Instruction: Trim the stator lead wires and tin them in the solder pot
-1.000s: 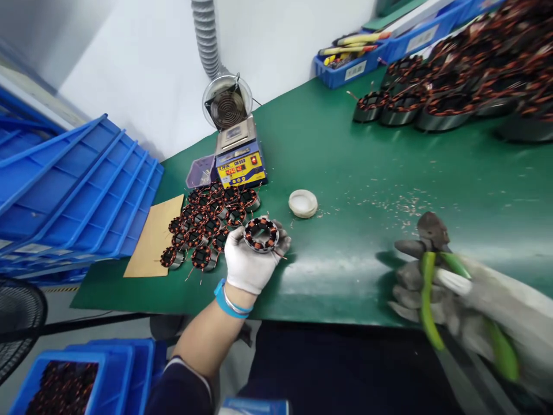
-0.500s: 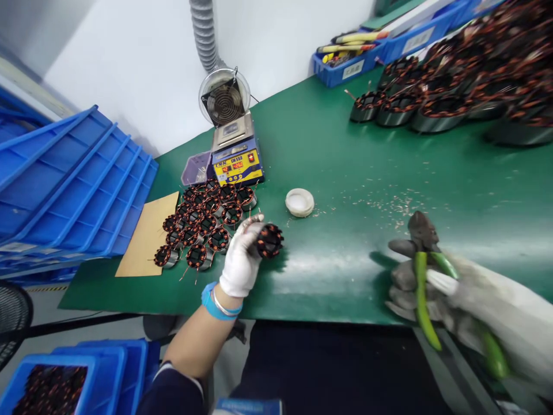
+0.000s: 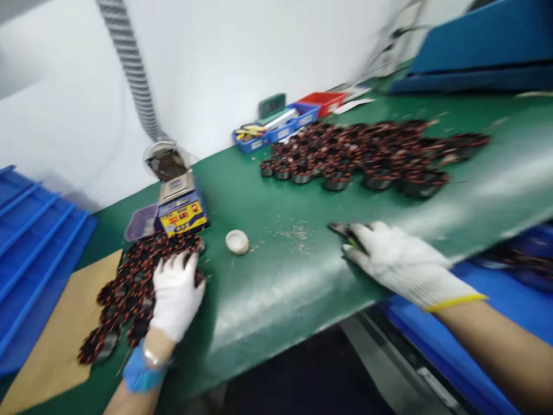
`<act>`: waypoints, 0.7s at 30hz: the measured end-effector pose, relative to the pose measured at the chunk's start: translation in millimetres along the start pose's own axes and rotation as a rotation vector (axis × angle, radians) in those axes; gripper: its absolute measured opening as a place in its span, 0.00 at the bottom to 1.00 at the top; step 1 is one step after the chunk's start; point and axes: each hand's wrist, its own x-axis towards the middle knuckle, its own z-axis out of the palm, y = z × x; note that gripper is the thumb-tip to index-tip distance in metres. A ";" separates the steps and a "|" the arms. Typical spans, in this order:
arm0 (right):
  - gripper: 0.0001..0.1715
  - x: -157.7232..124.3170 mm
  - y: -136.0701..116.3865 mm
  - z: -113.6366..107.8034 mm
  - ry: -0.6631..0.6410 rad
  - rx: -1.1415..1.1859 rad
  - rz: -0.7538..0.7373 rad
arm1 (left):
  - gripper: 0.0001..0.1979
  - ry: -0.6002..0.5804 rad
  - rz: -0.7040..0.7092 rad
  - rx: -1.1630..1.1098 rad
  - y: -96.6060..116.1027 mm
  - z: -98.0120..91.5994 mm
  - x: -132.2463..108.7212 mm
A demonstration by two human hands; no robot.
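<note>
My left hand (image 3: 177,294), in a white glove, is at the right edge of a cluster of copper-wound motor stators (image 3: 138,271). Its fingers curl over one stator (image 3: 199,279), which shows only in part beside the thumb; the picture is blurred there. On the right, my gloved right hand (image 3: 384,253) is closed around green-handled cutting pliers (image 3: 359,241). Their dark jaws point left, low over the green table (image 3: 268,300), and most of the handles are hidden by the glove.
Behind the stators stands a blue and yellow solder pot (image 3: 184,213) beneath a fume hose (image 3: 133,75). A small white dish (image 3: 237,242) sits near scattered wire clippings (image 3: 298,233). Many more stators (image 3: 345,150) fill the back right. Blue crates (image 3: 38,253) border the left.
My left hand has brought the stator to the cluster's edge. My right hand has moved forward over the table with the pliers, their jaws now pointing left. The view has turned right.
</note>
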 end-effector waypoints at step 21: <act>0.06 63.0 15.2 -41.9 0.421 0.110 -0.111 | 0.25 0.365 0.100 -0.808 67.1 -8.1 -55.6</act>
